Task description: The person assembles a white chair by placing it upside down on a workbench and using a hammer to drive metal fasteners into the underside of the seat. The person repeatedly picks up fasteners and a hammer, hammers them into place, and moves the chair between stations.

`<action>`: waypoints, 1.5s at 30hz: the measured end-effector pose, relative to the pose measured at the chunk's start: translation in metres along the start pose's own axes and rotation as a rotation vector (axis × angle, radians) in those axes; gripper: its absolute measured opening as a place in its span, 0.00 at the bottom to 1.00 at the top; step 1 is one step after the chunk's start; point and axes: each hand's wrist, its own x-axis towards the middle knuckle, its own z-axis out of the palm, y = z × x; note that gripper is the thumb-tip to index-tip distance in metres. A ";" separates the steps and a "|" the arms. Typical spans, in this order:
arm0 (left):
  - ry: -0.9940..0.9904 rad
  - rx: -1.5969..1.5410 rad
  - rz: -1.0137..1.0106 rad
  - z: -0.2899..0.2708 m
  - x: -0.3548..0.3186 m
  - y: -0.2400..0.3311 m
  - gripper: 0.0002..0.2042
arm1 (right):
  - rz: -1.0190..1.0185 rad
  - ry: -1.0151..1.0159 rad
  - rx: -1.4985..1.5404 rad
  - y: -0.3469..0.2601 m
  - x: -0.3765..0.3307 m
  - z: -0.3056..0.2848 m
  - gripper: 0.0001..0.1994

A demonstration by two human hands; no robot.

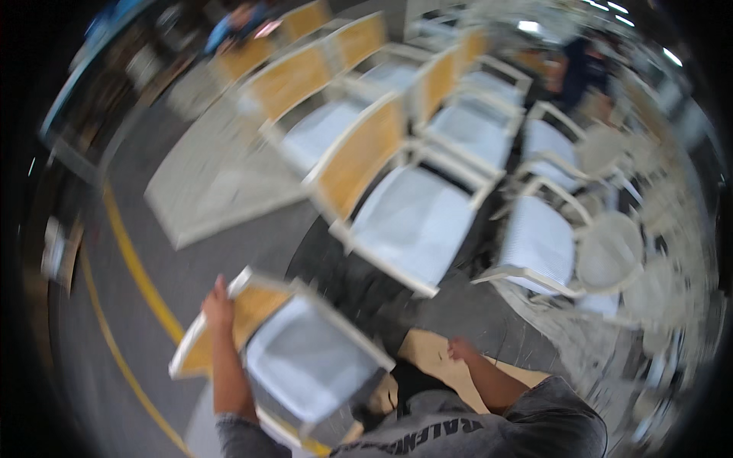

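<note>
A chair (309, 359) with a pale frame, tan back panel and whitish seat stands at the lower left, right by my body. My left hand (217, 309) is closed over the top rail of its back, with the arm stretched across the chair's near side. In front of my torso hangs my right hand (460, 350), apart from the chair. Its fingers look partly curled but are smeared, and nothing can be made out in them. Brown cardboard (427, 353) lies below that hand.
Rows of similar chairs (412, 221) stand ahead. Chairs with ribbed white seats (538, 237) and round beige backs line the right. A beige sheet (221, 175) and yellow line (137, 267) mark the floor at left. Two people (238, 23) (582, 72) are farther back.
</note>
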 end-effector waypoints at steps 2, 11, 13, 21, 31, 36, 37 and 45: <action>0.060 -0.043 -0.145 0.023 -0.071 -0.013 0.27 | -0.046 0.083 -0.057 -0.036 0.010 0.006 0.12; 0.593 -0.328 -0.468 -0.135 -0.457 -0.121 0.13 | 0.110 -0.424 -0.006 -0.202 0.062 0.302 0.52; 0.772 -0.772 -0.848 -0.136 -0.533 -0.118 0.27 | 0.177 -0.539 -0.098 -0.184 0.052 0.373 0.59; 1.141 -1.035 -1.522 -0.130 -0.821 -0.038 0.44 | 0.071 -0.961 0.086 -0.044 -0.070 0.437 0.20; 2.065 -1.029 -1.250 -0.027 -1.202 0.238 0.40 | -0.147 -1.320 -0.488 0.206 -0.463 0.441 0.22; 2.652 -0.939 -0.989 0.036 -1.208 0.300 0.36 | -0.255 -1.861 -0.851 0.364 -0.742 0.416 0.12; 2.765 -0.989 -0.923 0.047 -1.197 0.295 0.35 | -0.284 -1.961 -0.926 0.385 -0.792 0.403 0.12; 3.226 -1.767 -0.935 0.045 -1.295 0.148 0.48 | -0.655 -2.721 -0.794 0.474 -1.029 0.287 0.25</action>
